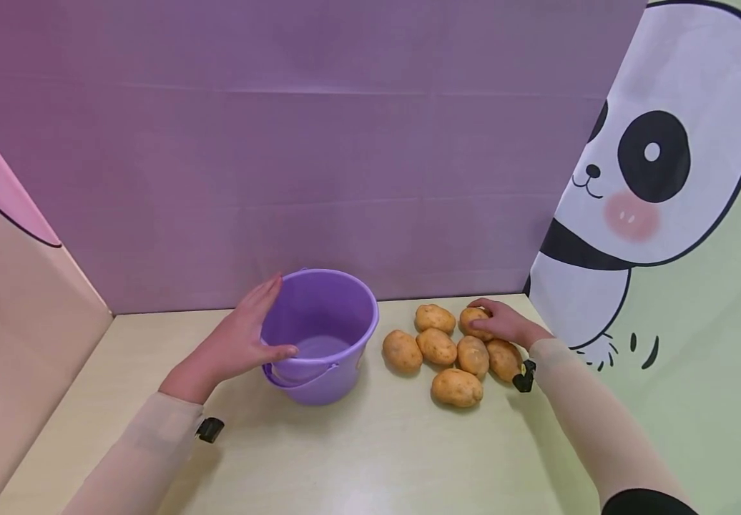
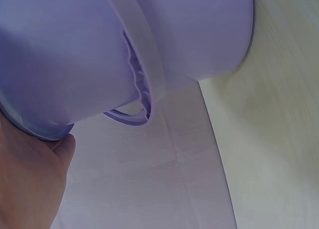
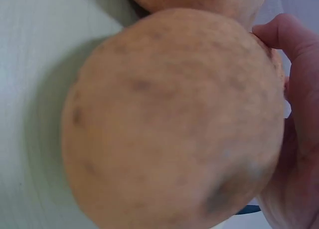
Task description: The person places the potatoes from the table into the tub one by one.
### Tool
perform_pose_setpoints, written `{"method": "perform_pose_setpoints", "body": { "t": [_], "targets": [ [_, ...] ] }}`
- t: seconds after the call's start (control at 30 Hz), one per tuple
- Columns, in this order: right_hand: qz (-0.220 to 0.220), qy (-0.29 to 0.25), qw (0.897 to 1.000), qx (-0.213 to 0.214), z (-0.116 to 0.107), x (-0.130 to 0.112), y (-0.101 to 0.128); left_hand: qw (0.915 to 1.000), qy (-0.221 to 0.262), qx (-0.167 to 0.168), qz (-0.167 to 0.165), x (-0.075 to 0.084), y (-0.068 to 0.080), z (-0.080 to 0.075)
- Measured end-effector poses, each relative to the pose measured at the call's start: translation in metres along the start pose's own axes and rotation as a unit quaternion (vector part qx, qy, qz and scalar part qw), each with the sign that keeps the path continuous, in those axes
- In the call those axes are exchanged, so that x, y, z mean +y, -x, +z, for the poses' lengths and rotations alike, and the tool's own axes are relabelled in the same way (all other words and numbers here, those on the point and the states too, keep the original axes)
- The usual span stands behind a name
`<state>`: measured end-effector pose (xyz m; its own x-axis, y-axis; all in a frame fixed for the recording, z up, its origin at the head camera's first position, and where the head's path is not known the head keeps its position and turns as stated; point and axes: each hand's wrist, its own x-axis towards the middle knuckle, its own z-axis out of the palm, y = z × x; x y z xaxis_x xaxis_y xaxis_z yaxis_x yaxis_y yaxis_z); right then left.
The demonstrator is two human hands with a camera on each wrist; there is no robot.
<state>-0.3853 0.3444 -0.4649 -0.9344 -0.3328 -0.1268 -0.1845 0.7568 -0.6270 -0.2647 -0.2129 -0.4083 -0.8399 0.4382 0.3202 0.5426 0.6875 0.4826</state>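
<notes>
The left hand point(image 1: 242, 336) lies flat against the near-left wall of the purple bucket point(image 1: 322, 332), fingers straight along the rim, thumb pressed to the outer wall; nothing is enclosed in it; the left wrist view shows the thumb tip touching the underside of the bucket's rim, the handle point(image 2: 130, 114) hanging down against the wall just beyond it. The bucket stands upright on the pale table point(image 1: 357, 458); it appears to hold nothing. The right hand point(image 1: 502, 323) is curled over the rear potato point(image 1: 471, 317), the farthest of the cluster on that side, fingers wrapped round its top; the right wrist view confirms a thumb and palm closed against the potato's skin, the potato resting on the table. Six further potatoes point(image 1: 448, 354) lie just beside and below the grasp, between that hand and the bucket, several touching one another; the nearest of them sits directly under the wrist.
</notes>
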Motion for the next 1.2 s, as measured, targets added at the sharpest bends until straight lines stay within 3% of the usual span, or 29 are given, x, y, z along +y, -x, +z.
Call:
{"method": "perform_pose_setpoints", "body": {
  "t": [0.33,0.57,1.2],
  "targets": [
    [0.006,-0.030,0.999,0.037,-0.002,-0.002,0.003,1.0000,0.000,-0.004,-0.006,0.002,0.000,-0.001],
    [-0.027,-0.021,0.998,0.060,-0.002,-0.005,0.002,1.0000,-0.002,-0.003,-0.005,0.002,0.000,-0.001],
    [-0.085,-0.071,0.990,0.084,-0.009,-0.028,0.007,1.0000,0.003,0.001,-0.002,0.002,-0.001,0.000]
  ]
}}
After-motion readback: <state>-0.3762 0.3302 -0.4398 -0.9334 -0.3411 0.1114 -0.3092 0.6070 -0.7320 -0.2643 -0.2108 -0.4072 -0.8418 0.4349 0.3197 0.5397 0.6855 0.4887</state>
